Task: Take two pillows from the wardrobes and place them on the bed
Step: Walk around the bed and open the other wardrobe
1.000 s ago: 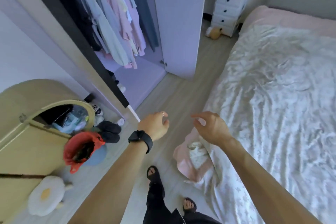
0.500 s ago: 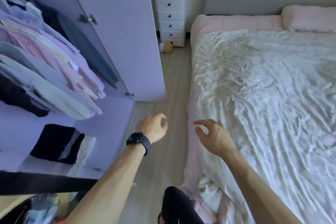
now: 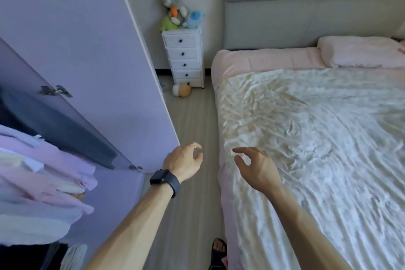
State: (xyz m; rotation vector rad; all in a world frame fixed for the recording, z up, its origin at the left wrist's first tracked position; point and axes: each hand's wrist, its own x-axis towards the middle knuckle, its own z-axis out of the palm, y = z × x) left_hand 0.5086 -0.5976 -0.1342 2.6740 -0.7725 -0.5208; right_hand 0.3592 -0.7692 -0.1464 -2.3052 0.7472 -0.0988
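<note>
The bed (image 3: 317, 138) fills the right side, covered with a crumpled white floral sheet over pink bedding. One pink pillow (image 3: 359, 51) lies at its head by the grey headboard. The lilac wardrobe (image 3: 32, 160) stands on the left with its door (image 3: 87, 61) swung open and clothes hanging inside. No pillow shows in the wardrobe from here. My left hand (image 3: 183, 161), with a black watch on the wrist, hovers over the floor strip, fingers loosely curled and holding nothing. My right hand (image 3: 255, 166) hangs over the bed's near edge, fingers apart and empty.
A narrow strip of wooden floor (image 3: 192, 120) runs between the wardrobe door and the bed. At its far end stands a white chest of drawers (image 3: 184, 59) topped with plush toys (image 3: 177, 13); another plush (image 3: 182, 90) lies on the floor beside it. My sandalled foot (image 3: 219, 250) shows below.
The view has swung up and right, from the wardrobe floor and beige cabinet towards the headboard. The pink pillow has come into sight. Both hands stay held out in front, empty.
</note>
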